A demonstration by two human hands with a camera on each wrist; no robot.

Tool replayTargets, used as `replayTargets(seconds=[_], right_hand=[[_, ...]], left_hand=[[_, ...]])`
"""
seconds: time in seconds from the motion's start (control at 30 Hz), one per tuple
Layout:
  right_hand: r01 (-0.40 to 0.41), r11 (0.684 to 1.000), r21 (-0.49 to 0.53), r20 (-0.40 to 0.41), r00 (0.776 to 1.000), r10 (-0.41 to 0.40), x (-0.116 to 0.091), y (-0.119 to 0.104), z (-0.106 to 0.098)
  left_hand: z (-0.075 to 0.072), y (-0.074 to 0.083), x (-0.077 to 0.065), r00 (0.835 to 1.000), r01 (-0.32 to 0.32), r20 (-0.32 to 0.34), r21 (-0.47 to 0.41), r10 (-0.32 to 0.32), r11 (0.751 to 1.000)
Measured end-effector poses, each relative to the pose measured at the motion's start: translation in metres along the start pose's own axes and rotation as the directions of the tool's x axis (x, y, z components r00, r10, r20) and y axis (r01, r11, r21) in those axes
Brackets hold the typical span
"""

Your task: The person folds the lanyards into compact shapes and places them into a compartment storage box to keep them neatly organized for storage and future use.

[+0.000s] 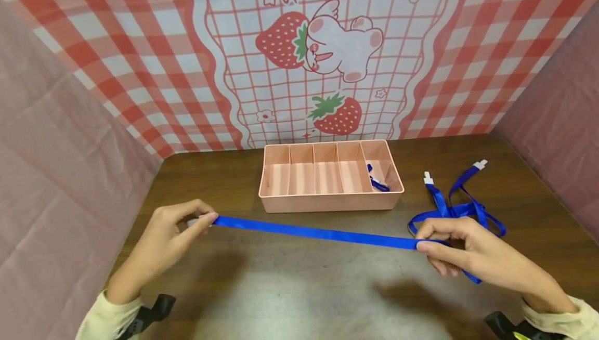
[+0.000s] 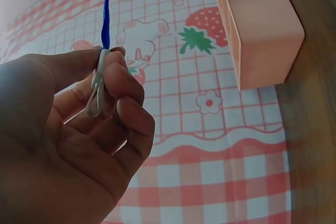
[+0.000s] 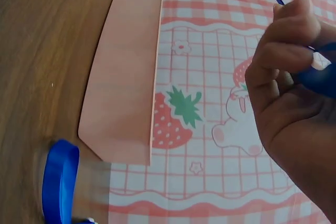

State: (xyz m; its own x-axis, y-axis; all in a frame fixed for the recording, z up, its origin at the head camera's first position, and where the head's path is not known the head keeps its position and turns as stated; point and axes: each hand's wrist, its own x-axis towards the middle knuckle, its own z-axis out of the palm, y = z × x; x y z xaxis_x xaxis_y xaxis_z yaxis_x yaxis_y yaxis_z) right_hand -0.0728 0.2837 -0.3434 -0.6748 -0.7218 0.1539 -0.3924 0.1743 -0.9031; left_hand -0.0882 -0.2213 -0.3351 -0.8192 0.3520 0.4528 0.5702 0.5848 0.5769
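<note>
Sleeves, pale, two: one at each wrist (image 1: 105,319), each lying beside a dark wrist mount (image 1: 161,306). Hands, two: the left hand (image 1: 170,228) is pinching one white clip (image 2: 98,72) at the end of a blue strap (image 1: 318,233), thumb against fingers; the right hand (image 1: 472,251) is pinching the same strap farther along, between thumb and forefinger. Strap, held, one: it is stretching nearly straight between the two hands, above the table (image 1: 299,288) and on the near side of the box. Loose blue straps (image 1: 437,199), one looped heap: they are lying on the table to the right of the box, their number uncertain because loops are overlapping and the right hand is covering part of them. End clips in the heap, white, two in sight: both are pointing away from the person. Box, pink, one (image 1: 327,204): it is standing on the table, showing five compartments in a row; the rightmost is holding a small blue-and-white bundle (image 1: 380,186), too small to count. Backdrop, red-checked, one (image 1: 238,59): it is hanging behind the box, showing three printed strawberries, the topmost cut off, and one white cartoon animal. Side cloths, pink, two (image 1: 56,147): they are flanking the table.
</note>
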Motion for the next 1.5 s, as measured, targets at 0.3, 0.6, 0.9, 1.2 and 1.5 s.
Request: replayTargets(seconds=[0.3,0.6,0.9,1.2,1.5], right_hand=[[-0.017,0.998,0.067,0.147,0.989,0.007,-0.009,0.005,-0.016],[-0.049,0.996,0.069,0.119,0.992,0.040,-0.027,0.013,-0.034],[-0.027,0.991,0.134,0.035,0.999,0.022,-0.038,0.029,-0.048],[-0.018,0.978,0.208,-0.029,0.999,0.025,-0.043,0.038,-0.051],[-0.075,0.980,0.187,-0.130,0.986,0.100,-0.040,0.039,-0.044]], left_hand=[[-0.004,-0.003,-0.001,1.000,0.021,0.017,0.014,-0.021,1.000],[-0.009,-0.014,-0.006,0.999,0.048,0.025,0.008,-0.048,0.999],[-0.012,-0.017,-0.008,0.980,0.128,0.168,-0.096,-0.110,0.987],[-0.023,-0.027,-0.009,0.909,0.196,0.408,-0.592,0.081,0.782],[-0.022,-0.028,-0.002,0.759,0.046,0.251,-0.941,0.601,0.335]])
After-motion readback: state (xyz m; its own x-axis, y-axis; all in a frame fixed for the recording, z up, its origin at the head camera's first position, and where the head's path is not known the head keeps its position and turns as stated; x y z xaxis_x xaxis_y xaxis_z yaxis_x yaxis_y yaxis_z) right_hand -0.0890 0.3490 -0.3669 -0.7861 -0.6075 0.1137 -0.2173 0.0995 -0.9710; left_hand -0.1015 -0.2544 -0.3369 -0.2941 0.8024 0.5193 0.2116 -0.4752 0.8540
